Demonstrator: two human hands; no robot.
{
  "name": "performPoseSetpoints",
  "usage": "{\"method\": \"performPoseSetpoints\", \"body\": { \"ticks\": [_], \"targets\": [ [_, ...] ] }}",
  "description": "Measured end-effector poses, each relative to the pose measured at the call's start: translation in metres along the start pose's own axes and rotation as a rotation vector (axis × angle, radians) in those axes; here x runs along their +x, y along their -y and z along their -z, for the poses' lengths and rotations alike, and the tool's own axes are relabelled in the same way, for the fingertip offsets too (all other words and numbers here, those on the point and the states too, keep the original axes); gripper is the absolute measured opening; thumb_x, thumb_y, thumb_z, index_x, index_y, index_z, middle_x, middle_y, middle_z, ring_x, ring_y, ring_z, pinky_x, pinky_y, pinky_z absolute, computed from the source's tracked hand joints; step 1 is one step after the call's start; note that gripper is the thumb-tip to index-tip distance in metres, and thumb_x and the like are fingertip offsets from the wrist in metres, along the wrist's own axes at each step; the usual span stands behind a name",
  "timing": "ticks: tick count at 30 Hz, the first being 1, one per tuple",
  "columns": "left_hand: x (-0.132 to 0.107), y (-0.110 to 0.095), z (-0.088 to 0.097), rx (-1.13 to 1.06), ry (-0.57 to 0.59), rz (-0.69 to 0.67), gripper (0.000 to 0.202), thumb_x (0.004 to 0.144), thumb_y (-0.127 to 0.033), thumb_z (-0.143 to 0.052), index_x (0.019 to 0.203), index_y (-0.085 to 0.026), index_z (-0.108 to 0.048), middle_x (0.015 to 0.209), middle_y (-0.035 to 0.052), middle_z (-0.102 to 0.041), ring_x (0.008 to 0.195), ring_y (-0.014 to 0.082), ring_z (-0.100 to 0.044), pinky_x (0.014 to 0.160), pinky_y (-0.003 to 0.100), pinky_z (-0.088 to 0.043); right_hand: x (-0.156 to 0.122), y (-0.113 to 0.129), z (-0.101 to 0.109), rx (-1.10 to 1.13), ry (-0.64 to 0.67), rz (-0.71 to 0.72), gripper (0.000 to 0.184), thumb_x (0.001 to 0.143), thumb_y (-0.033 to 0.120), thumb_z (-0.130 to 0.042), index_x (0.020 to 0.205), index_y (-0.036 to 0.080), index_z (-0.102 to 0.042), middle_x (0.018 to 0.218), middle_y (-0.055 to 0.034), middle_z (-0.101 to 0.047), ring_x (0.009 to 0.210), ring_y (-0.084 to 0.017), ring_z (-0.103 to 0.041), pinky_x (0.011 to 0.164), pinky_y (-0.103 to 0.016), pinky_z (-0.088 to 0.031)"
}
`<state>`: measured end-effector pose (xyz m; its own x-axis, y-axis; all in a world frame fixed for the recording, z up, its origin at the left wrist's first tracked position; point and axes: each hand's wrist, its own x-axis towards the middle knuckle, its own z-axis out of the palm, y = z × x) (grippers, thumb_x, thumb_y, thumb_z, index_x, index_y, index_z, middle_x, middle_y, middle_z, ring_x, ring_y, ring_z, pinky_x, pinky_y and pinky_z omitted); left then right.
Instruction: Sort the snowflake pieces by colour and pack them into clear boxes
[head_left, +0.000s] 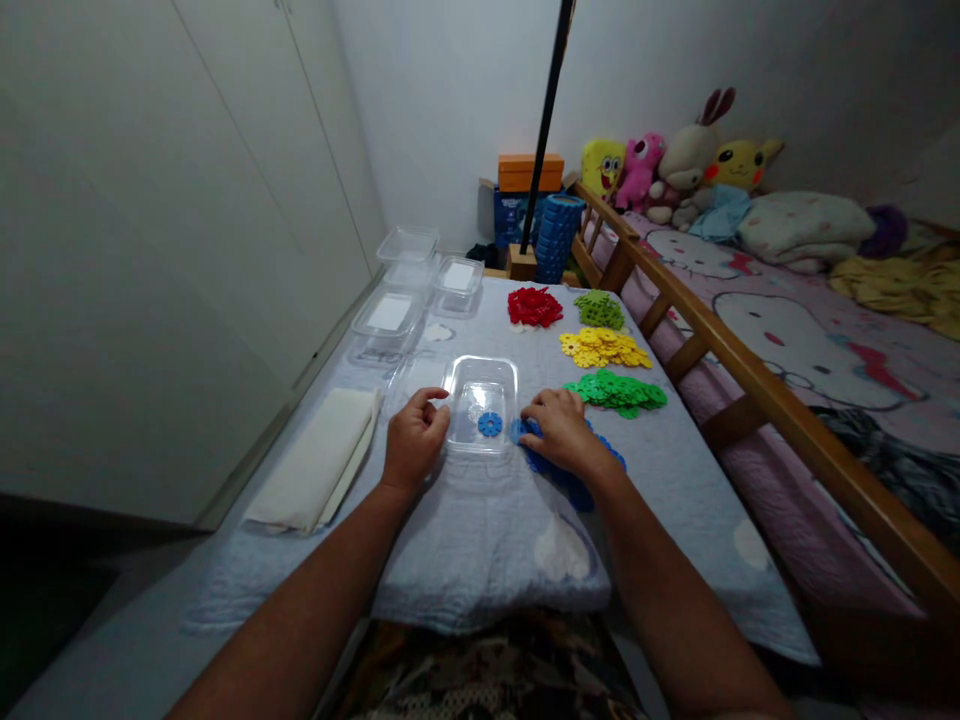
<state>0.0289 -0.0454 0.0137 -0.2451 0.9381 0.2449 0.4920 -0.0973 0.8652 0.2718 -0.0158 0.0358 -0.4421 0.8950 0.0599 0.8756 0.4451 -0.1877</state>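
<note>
A clear plastic container (484,361) stands open on the cloth-covered table, with one blue snowflake disc (490,424) lying inside. At its left rim is my left hand (416,435), fingers curled, thumb and forefinger closed at the edge. Just right of the container, my right hand (561,428) pinches another blue snowflake disc (518,431) between thumb and fingers. Beneath that hand spreads a pile of blue discs (574,485), partly covered by the hand and forearm. A heap of green discs (619,391) lies just beyond it.
Yellow discs (604,349), light green pieces (600,309) and red pieces (534,307) lie in heaps farther back. Lidded clear containers (388,312) stand at the back left. A folded cream cloth (315,460) lies left. A wooden bed rail (701,350) borders the table's right side.
</note>
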Motion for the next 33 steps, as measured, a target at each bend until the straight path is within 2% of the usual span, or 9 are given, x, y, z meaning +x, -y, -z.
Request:
{"method": "performPoseSetpoints", "body": {
  "ticks": [5, 10, 13, 17, 20, 23, 26, 29, 33],
  "targets": [
    [0.0, -0.003, 0.0, 0.001, -0.003, 0.005, 0.029, 0.084, -0.038, -0.055, 0.1, -0.018, -0.069, 0.055, -0.0079, -0.04, 0.053, 0.0123, -0.043, 0.059, 0.024, -0.036, 0.001, -0.006, -0.003, 0.085, -0.054, -0.049, 0.023, 0.083, 0.028, -0.075, 0.105, 0.023, -0.073, 0.108, -0.0087, -0.067, 0.109, -0.028, -0.054, 0.102, -0.046, -0.033],
    [-0.001, -0.001, 0.0, -0.01, -0.007, 0.004, 0.029, 0.084, -0.037, -0.056, 0.1, -0.018, -0.07, 0.055, -0.0077, -0.041, 0.053, 0.012, -0.044, 0.058, 0.024, -0.035, 0.002, -0.015, 0.001, 0.296, -0.078, -0.116, 0.006, 0.081, 0.021, -0.067, 0.086, 0.02, -0.069, 0.092, -0.004, -0.07, 0.096, -0.023, -0.059, 0.093, -0.039, -0.038],
    [0.0, 0.0, -0.001, -0.008, -0.006, -0.002, 0.029, 0.084, -0.036, -0.056, 0.1, -0.018, -0.07, 0.055, -0.0076, -0.042, 0.053, 0.012, -0.044, 0.058, 0.024, -0.036, 0.001, -0.023, 0.009, 0.505, -0.109, -0.132, 0.006, 0.08, 0.024, -0.062, 0.077, 0.02, -0.065, 0.081, -0.001, -0.069, 0.083, -0.02, -0.062, 0.084, -0.033, -0.042],
    [0.0, 0.0, -0.001, -0.008, -0.002, -0.008, 0.028, 0.084, -0.035, -0.056, 0.1, -0.018, -0.07, 0.055, -0.008, -0.042, 0.053, 0.0118, -0.044, 0.06, 0.024, -0.037, 0.0, -0.024, 0.024, 0.637, -0.283, -0.203, 0.014, 0.082, 0.033, -0.061, 0.079, 0.021, -0.066, 0.081, -0.0011, -0.069, 0.079, -0.02, -0.062, 0.08, -0.033, -0.045],
    [0.0, 0.0, -0.001, 0.002, 0.0, -0.014, 0.027, 0.083, -0.034, -0.055, 0.099, -0.018, -0.07, 0.055, -0.0079, -0.043, 0.052, 0.0119, -0.044, 0.06, 0.024, -0.037, 0.004, -0.007, 0.033, 0.58, -0.333, -0.144, 0.011, 0.085, 0.03, -0.063, 0.084, 0.021, -0.069, 0.086, -0.0031, -0.071, 0.089, -0.022, -0.062, 0.092, -0.038, -0.044],
    [0.0, -0.001, -0.001, 0.03, -0.002, -0.024, 0.027, 0.082, -0.033, -0.054, 0.099, -0.018, -0.07, 0.055, -0.0076, -0.044, 0.053, 0.0122, -0.045, 0.061, 0.024, -0.037, 0.012, 0.019, 0.036, 0.417, -0.225, -0.015, 0.008, 0.086, 0.021, -0.066, 0.087, 0.022, -0.074, 0.095, -0.0044, -0.072, 0.102, -0.023, -0.06, 0.106, -0.046, -0.034],
    [-0.001, -0.001, -0.001, 0.043, -0.001, -0.031, 0.027, 0.082, -0.032, -0.054, 0.1, -0.018, -0.069, 0.056, -0.0075, -0.045, 0.054, 0.0122, -0.046, 0.061, 0.024, -0.037, 0.021, 0.039, 0.031, 0.243, -0.098, 0.066, 0.009, 0.087, 0.02, -0.069, 0.086, 0.023, -0.077, 0.107, -0.0059, -0.071, 0.115, -0.026, -0.053, 0.114, -0.055, -0.023],
    [-0.001, -0.001, 0.0, 0.052, -0.001, -0.035, 0.028, 0.083, -0.033, -0.054, 0.1, -0.018, -0.069, 0.056, -0.0075, -0.044, 0.054, 0.0121, -0.045, 0.061, 0.024, -0.037, 0.027, 0.046, 0.023, 0.134, -0.032, 0.104, 0.013, 0.089, 0.02, -0.067, 0.085, 0.025, -0.079, 0.115, -0.0063, -0.068, 0.124, -0.029, -0.045, 0.117, -0.062, -0.013],
    [0.0, -0.001, 0.0, 0.048, -0.002, -0.046, 0.027, 0.083, -0.032, -0.054, 0.1, -0.018, -0.069, 0.057, -0.0076, -0.044, 0.053, 0.0117, -0.045, 0.061, 0.025, -0.036, 0.03, 0.047, 0.014, 0.052, -0.003, 0.107, 0.019, 0.091, 0.021, -0.063, 0.084, 0.026, -0.08, 0.12, -0.0064, -0.066, 0.128, -0.03, -0.04, 0.118, -0.065, -0.008]
  ]
}}
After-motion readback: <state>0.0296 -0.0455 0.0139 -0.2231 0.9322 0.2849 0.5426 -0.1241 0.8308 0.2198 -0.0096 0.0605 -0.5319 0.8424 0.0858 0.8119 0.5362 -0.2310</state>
